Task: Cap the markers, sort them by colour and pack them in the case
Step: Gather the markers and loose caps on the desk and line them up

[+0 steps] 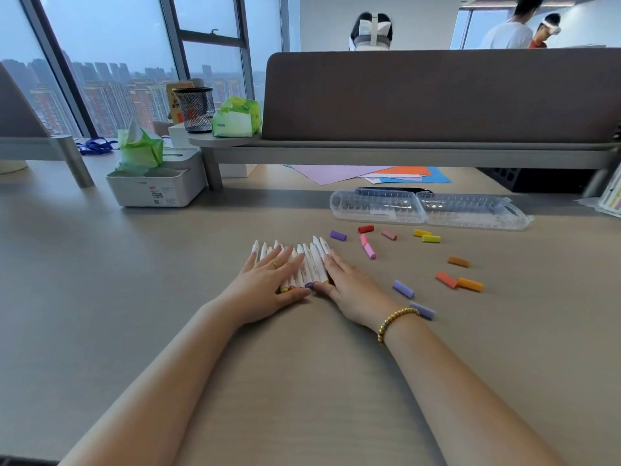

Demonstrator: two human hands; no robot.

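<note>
Now, from the head camera, both hands lie flat on the table over a row of white markers. The left hand presses its straight fingers across the barrels; the right hand rests against the row's right edge, fingers extended, gripping nothing. Loose coloured caps (purple, red, pink, yellow, orange) lie scattered to the right. Behind them the clear case lies open.
</note>
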